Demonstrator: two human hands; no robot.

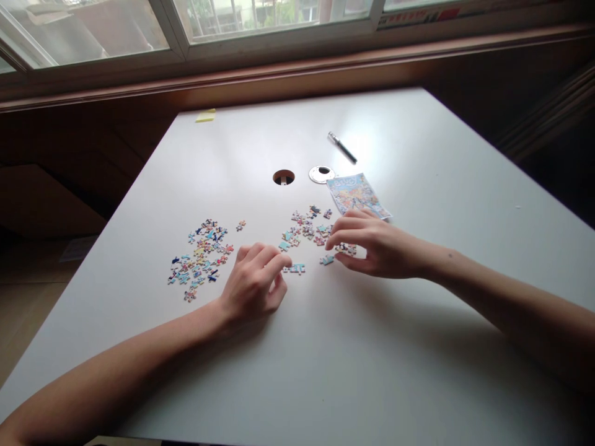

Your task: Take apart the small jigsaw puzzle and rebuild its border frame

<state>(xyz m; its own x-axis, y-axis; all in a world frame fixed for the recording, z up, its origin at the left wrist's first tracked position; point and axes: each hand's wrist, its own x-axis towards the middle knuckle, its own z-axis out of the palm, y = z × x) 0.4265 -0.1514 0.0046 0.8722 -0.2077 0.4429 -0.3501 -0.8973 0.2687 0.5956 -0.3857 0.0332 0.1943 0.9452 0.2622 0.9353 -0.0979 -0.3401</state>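
On the white table, my left hand [255, 277] rests beside a short strip of joined jigsaw puzzle pieces [297, 268]. Its index fingertip reaches the strip's left end, and the thumb is apart from the finger with nothing visible between them. My right hand [367, 243] arches over a few puzzle pieces [346, 249], partly hiding them, its thumb and fingers spread. Close to that thumb lies a light-blue puzzle piece [326, 259]. A loose group of puzzle pieces [307, 229] lies between and beyond the hands. Left of my left hand is a larger pile of puzzle pieces [202, 254].
A colourful picture sheet [356, 193] lies just beyond my right hand. Farther back are a dark marker [343, 147], a round cable hole [283, 178] and its cover ring [320, 174]. Yellow tape [205, 116] marks the far left corner, below the window.
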